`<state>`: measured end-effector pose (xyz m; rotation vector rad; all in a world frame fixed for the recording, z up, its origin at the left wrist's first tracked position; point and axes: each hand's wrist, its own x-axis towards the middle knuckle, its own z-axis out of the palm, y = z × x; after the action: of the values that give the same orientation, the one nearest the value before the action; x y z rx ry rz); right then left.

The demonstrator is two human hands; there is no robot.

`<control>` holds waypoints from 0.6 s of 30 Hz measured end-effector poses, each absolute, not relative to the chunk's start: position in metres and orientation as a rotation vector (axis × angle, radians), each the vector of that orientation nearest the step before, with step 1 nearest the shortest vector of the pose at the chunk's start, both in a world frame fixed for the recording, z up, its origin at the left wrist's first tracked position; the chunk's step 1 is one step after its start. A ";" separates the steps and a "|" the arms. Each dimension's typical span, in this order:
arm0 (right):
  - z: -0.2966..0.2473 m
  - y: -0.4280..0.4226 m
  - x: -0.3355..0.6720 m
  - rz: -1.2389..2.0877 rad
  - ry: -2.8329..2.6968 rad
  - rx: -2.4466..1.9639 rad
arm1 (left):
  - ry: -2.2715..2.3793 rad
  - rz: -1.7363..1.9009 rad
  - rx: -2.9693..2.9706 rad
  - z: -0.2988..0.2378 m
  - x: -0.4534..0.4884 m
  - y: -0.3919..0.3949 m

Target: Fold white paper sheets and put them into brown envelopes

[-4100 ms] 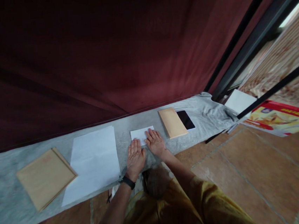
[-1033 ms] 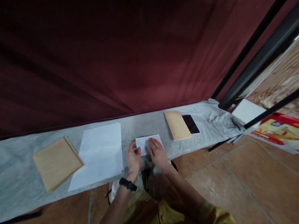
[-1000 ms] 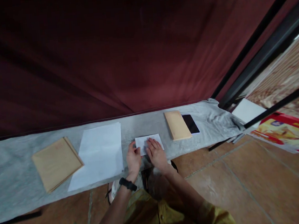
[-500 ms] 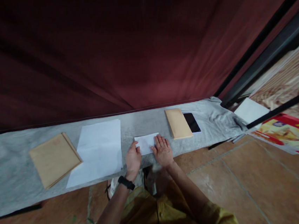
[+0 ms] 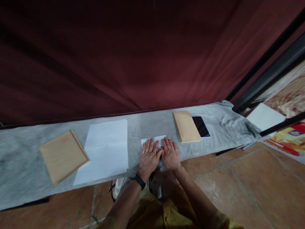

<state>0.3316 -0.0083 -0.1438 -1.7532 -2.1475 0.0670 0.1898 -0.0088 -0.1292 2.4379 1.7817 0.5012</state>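
A small folded white paper point(image 5: 155, 141) lies on the grey cloth point(image 5: 16, 160). My left hand point(image 5: 149, 157) rests flat on its left part, fingers stretched out. Beside it my right hand point(image 5: 170, 153) lies flat on the right part, fingers together and straight. Both palms press down, and only the paper's far edge shows above my fingertips. A black watch sits on my left wrist.
A large white sheet point(image 5: 104, 149) and a stack of brown envelopes point(image 5: 63, 155) lie to the left. Another brown envelope stack point(image 5: 186, 126) and a dark phone point(image 5: 200, 126) lie to the right. A maroon curtain point(image 5: 125, 52) hangs behind. Tiled floor is below.
My left hand moved from the paper's left edge onto its top and flattened. My right hand stayed flat on it. The paper now shows less, covered by both palms.
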 end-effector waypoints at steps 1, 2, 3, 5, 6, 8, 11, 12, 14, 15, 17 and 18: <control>-0.144 -0.008 0.331 0.065 -2.136 -1.752 | 1.801 0.492 2.432 -0.130 0.187 -0.010; -0.144 -0.008 0.331 0.066 -2.126 -1.751 | 1.827 0.483 2.422 -0.130 0.184 -0.011; -0.144 -0.007 0.332 0.068 -2.118 -1.754 | 1.854 0.475 2.412 -0.130 0.182 -0.011; -0.143 -0.006 0.334 0.083 -2.104 -1.768 | 1.887 0.462 2.404 -0.129 0.181 -0.012; -0.142 -0.005 0.336 0.096 -2.100 -1.778 | 1.892 0.456 2.407 -0.128 0.181 -0.011; -0.140 -0.003 0.340 0.127 -2.091 -1.800 | 1.893 0.445 2.417 -0.128 0.181 -0.011; -0.136 0.002 0.338 0.157 -2.063 -1.820 | 1.905 0.432 2.424 -0.130 0.182 -0.010; -0.134 0.003 0.335 0.163 -2.064 -1.806 | 1.907 0.426 2.426 -0.131 0.181 -0.009; -0.132 0.007 0.326 0.181 -2.111 -1.733 | 1.889 0.398 2.435 -0.133 0.180 -0.008; -0.132 0.008 0.320 0.193 -2.148 -1.688 | 1.873 0.378 2.440 -0.135 0.180 -0.008; -0.132 0.011 0.312 0.214 -2.209 -1.623 | 1.839 0.341 2.451 -0.136 0.178 -0.007; -0.133 0.012 0.310 0.218 -2.223 -1.612 | 1.832 0.333 2.454 -0.137 0.178 -0.007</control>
<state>0.3099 0.0123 -0.1325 -1.6124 -2.2232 0.2178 0.1781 -0.0071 -0.1366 2.4537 1.8320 0.3329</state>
